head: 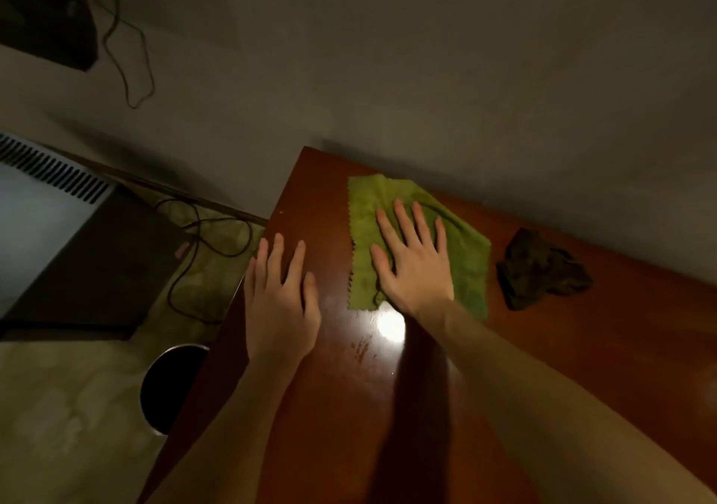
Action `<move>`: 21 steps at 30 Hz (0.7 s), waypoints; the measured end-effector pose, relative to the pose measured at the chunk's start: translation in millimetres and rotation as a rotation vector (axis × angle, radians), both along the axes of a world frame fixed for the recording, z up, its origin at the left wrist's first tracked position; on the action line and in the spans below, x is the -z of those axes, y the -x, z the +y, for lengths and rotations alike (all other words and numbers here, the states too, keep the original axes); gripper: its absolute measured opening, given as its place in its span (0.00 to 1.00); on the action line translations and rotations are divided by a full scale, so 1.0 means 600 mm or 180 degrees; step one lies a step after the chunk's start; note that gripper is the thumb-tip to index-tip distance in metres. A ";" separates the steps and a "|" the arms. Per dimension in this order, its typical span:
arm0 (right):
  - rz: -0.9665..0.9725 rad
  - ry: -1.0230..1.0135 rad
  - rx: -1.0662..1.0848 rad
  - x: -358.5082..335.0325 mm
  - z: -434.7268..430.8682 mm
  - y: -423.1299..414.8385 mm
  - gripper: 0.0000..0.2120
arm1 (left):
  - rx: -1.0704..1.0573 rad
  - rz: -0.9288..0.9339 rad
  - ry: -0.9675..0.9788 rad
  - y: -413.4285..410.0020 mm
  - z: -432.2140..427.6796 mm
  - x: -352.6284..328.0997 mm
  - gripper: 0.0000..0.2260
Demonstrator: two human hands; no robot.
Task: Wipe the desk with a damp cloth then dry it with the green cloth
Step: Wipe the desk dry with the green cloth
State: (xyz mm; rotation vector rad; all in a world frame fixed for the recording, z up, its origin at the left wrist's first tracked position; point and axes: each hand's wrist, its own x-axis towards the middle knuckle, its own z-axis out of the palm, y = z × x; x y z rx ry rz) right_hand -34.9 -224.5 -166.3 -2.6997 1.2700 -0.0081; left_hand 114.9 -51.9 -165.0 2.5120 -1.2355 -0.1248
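The green cloth (463, 255) lies spread flat on the reddish-brown desk (582, 348), near its far left corner. My right hand (413, 263) presses flat on the cloth with straight, spread fingers. My left hand (279, 302) rests flat on the bare desk top at its left edge, fingers straight. A dark crumpled cloth (541, 271) sits on the desk to the right of the green one, apart from both hands. A bright light glare shows on the wood just below my right hand.
The desk stands against a grey wall. Left of the desk, on the floor, are a round dark bin (170, 387), a white and dark appliance (58, 239) and loose black cables (205, 239). Another cable (128, 57) hangs on the wall.
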 end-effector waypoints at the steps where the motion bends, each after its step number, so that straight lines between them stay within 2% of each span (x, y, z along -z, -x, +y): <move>1: 0.0036 -0.0048 -0.0256 -0.004 0.023 0.008 0.29 | -0.0035 0.0066 -0.0019 -0.001 0.001 -0.003 0.24; 5: 0.0253 -0.0447 -0.1172 -0.023 0.183 0.088 0.29 | -0.0089 0.0322 -0.0003 0.001 0.001 -0.015 0.24; 8: 0.0262 -0.0572 -0.1403 -0.028 0.229 0.126 0.28 | -0.0090 0.0346 -0.0043 0.002 0.003 -0.018 0.25; 11: 0.0112 -0.0428 -0.1252 -0.024 0.166 0.090 0.28 | -0.0056 0.0397 0.0045 -0.002 0.005 -0.014 0.25; 16: -0.0117 -0.0190 -0.0268 -0.003 -0.014 -0.028 0.28 | -0.0020 0.0267 0.0283 -0.001 0.006 -0.001 0.23; 18: -0.0060 -0.0151 -0.0256 -0.002 -0.051 -0.054 0.29 | 0.0024 0.0244 0.0280 -0.001 0.003 -0.001 0.23; 21: -0.0040 -0.0049 -0.0604 0.001 -0.019 -0.048 0.29 | 0.0018 0.0237 0.0280 -0.003 0.005 0.001 0.23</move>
